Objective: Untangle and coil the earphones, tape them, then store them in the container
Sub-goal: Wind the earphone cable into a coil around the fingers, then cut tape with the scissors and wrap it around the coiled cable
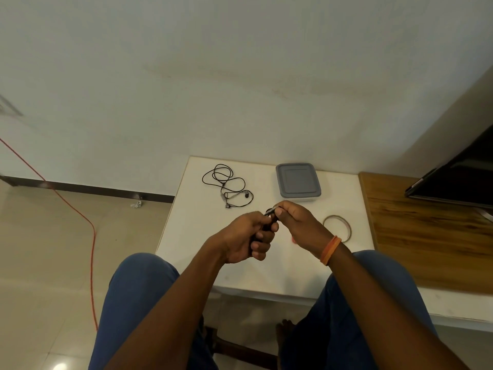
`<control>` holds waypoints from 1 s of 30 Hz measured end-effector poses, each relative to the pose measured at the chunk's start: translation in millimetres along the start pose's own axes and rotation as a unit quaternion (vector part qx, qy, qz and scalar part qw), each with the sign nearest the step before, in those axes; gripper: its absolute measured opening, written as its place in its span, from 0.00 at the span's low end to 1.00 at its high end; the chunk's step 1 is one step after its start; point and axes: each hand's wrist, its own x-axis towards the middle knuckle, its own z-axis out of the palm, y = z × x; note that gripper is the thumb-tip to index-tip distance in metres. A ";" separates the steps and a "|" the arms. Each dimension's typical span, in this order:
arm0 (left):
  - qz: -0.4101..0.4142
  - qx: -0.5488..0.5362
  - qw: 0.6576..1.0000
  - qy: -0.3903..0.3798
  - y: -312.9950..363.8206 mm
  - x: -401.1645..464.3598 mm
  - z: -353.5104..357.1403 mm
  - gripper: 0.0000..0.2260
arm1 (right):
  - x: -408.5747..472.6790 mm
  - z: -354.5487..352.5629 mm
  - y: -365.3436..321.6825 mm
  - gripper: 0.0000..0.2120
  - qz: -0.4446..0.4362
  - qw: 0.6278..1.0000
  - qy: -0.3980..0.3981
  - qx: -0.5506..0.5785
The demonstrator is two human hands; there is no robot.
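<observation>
A tangled pair of black earphones [227, 186] lies loose on the white table [293, 263], far left of centre. Above the table's middle, my left hand [248, 239] grips a dark bundle of earphone cord [267, 226], mostly hidden in the fist. My right hand [296, 222] pinches the cord's end [270, 211] between thumb and fingertips just above the left fist. A grey-lidded container [298, 182] stands shut at the back. A thin roll of tape [337, 227] lies flat to the right of my right wrist.
A wooden surface [426, 236] adjoins the table on the right, with a dark screen [458, 180] on it. An orange cable [92, 236] runs across the tiled floor at left. My knees in blue trousers flank the table's near edge.
</observation>
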 end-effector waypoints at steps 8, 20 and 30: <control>0.013 0.030 0.993 0.111 -12.5 12.8 15.2 0.18 | -0.5 -11.1 13.9 0.10 0.065 0.992 0.015 0.103; -0.006 0.104 0.973 0.206 -33.5 33.6 12.0 0.17 | -6.5 -75.7 161.7 0.19 0.367 0.872 0.318 -0.067; 0.024 0.083 0.971 0.223 -34.6 33.6 12.4 0.18 | 5.3 -59.9 162.4 0.14 0.406 0.857 0.296 -0.115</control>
